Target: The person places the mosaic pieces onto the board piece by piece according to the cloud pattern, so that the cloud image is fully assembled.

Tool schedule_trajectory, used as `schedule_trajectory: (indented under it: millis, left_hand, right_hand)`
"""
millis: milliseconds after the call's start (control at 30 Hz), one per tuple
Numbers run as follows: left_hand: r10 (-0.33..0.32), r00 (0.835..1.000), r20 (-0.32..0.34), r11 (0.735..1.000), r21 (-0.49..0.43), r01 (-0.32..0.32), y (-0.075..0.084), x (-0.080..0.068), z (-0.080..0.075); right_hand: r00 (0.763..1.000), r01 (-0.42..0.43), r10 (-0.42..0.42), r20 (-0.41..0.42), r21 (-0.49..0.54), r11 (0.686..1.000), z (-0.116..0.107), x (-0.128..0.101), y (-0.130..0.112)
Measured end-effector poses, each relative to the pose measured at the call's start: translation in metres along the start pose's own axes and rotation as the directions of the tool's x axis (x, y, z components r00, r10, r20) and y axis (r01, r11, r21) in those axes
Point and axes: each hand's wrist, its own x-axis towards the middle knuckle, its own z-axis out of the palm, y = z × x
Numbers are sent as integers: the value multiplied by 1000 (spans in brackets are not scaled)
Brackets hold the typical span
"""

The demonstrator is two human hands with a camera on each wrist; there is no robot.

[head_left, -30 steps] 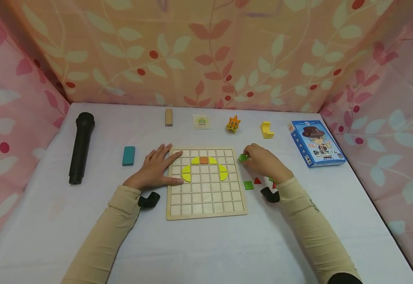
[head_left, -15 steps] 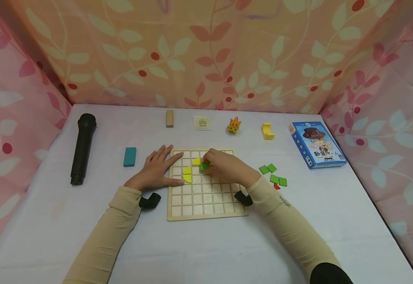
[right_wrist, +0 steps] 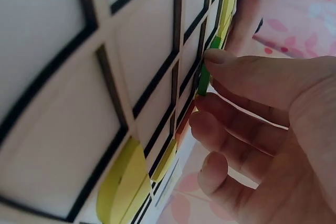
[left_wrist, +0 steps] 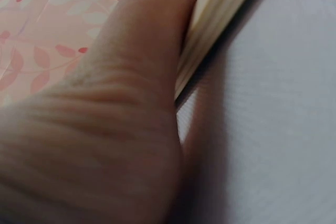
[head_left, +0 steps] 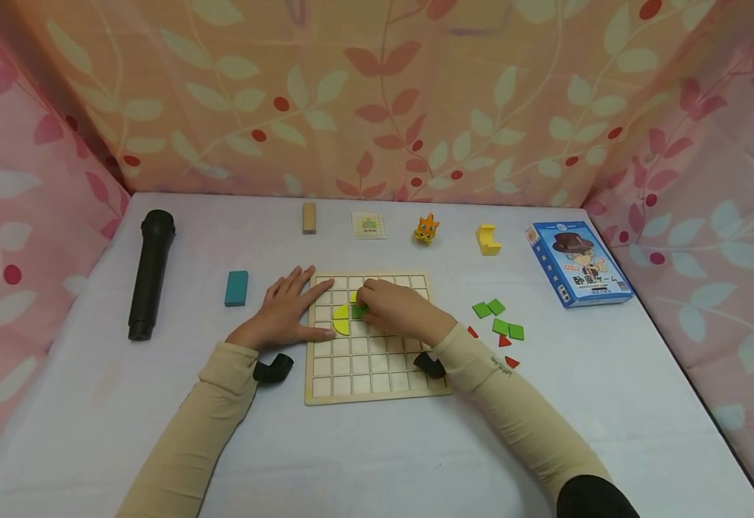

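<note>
Overhead, the left hand (head_left: 284, 311) lies flat with fingers spread on the wooden board's (head_left: 377, 374) left edge, mid-counter, while up close the right hand (right_wrist: 273, 129) has its fingers pinching a green tile (right_wrist: 203, 81) against the grid.

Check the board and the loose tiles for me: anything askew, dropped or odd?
Nothing stands out. The wooden grid board lies flat, the left hand presses its edge, the right hand pinches a green tile over a cell. Spare green tiles lie beside the board.
</note>
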Motion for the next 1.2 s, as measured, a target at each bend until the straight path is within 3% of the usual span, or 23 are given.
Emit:
schedule_trajectory:
  millis: [400,533,700,800,967,1067,1200]
  left_hand:
    - [-39,996,-80,997,-68,34,-3,-10,2]
    - [-41,993,-108,995,-99,31,-4,-15,3]
    - [-35,989,-145,997,-77,24,-4,-16,8]
    - [-36,985,-170,998,-64,25,-6,-19,10]
    - [-29,984,-177,998,-62,18,-8,-19,12]
    - [-31,984,-176,998,-57,21,-8,-18,12]
    - [-35,985,-169,998,-60,25,-5,-17,11]
  right_hand:
    - [998,47,-47,-44,7,999,1,2,1]
    - [998,9,-7,-63,30,999,-3,-8,9]
    - [993,-106,109,-52,51,993,-19,-38,31]
    - [977,-208,210,-23,61,976,-28,-60,48]
    - [911,-410,405,78,78,909,-33,-95,82]
    - [885,-460,449,126,81,884,-31,-112,100]
    - [890,-447,432,147,95,889,-25,-128,117]
